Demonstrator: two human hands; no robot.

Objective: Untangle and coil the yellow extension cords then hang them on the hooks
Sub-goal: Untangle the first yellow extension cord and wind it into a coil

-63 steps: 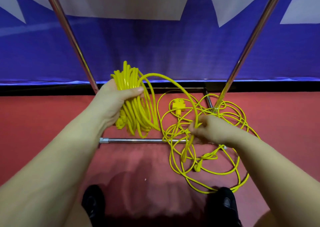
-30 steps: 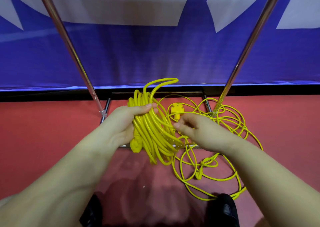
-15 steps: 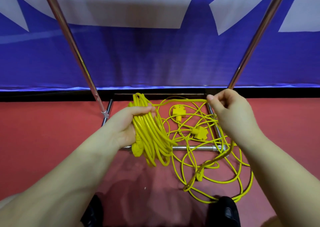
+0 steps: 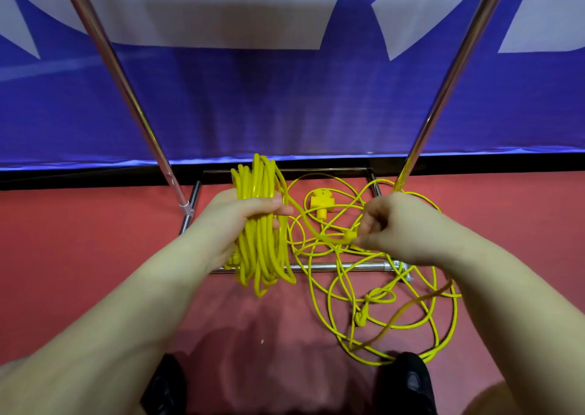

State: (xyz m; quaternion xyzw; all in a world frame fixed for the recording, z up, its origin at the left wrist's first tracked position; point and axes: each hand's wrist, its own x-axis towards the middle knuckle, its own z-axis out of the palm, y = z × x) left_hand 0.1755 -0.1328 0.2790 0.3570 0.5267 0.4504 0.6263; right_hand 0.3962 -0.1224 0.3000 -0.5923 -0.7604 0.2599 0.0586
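Note:
My left hand [image 4: 235,221] grips a thick coil of yellow extension cord [image 4: 261,256] that hangs upright, its loops reaching above and below the fist. One strand runs from the coil to my right hand [image 4: 395,224], which pinches it between curled fingers just right of the coil. Below and behind the right hand a loose tangle of yellow cord [image 4: 380,304] lies on the red floor, with a yellow plug block [image 4: 322,202] in its far part. No hooks are in view.
A chrome rack stands over the tangle: its left pole [image 4: 126,92] and right pole [image 4: 449,76] slant upward, and its base bar [image 4: 342,267] lies across the floor under the cords. A blue banner [image 4: 285,98] closes off the back. My black shoes [image 4: 408,383] are at the bottom edge.
My right hand has come down and left from its raised, stretched-out position, bringing the strand back toward the coil. The left hand keeps its grip on the coil, nearly unmoved.

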